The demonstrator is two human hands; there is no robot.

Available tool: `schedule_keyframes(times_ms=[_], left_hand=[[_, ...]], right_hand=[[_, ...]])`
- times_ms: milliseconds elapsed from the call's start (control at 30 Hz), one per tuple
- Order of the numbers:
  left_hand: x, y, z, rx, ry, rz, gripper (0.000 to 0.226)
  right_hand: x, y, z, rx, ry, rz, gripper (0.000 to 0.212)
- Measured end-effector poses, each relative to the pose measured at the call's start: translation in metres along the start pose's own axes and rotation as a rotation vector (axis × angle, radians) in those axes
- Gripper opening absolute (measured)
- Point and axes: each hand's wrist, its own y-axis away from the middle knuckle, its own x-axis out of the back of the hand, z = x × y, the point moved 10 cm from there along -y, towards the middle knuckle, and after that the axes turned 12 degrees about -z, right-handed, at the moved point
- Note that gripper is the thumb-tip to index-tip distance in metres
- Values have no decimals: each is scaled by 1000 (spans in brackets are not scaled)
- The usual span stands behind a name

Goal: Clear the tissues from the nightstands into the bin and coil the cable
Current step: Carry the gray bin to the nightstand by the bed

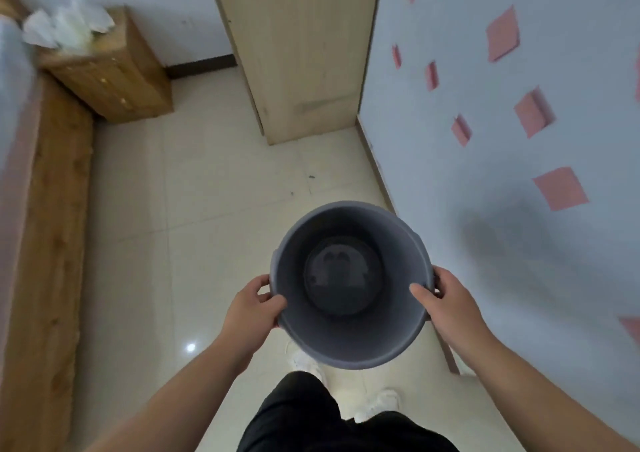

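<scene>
Tiled floor (221, 188), cream, under everything. Wooden bed frame (45, 244) runs far left of the grip. Tall pale cabinet (298, 53) stands ahead of it. Wooden nightstand (114, 71) well ahead and left of the grip, crumpled white tissues (65, 26) heaped on its top. Grey bin (349, 344) held upright above the floor, nothing visible inside. Left hand (254, 304) clamped on the bin's left rim, thumb inside; right hand (450, 299) clamped on the right rim, thumb inside. Cable not seen.
</scene>
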Motion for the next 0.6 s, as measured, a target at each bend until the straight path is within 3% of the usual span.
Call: schedule_keyframes(times_ms=[133, 400, 600], left_hand=[[82, 1, 0, -33, 147, 69, 41], [219, -15, 31, -30, 314, 184, 48], [305, -58, 65, 23, 456, 292, 47]], right_hand=[[-57, -41, -83, 89, 52, -64, 38], [-133, -131, -230, 201, 205, -202, 31], [-184, -229, -332, 266, 238, -308, 38]])
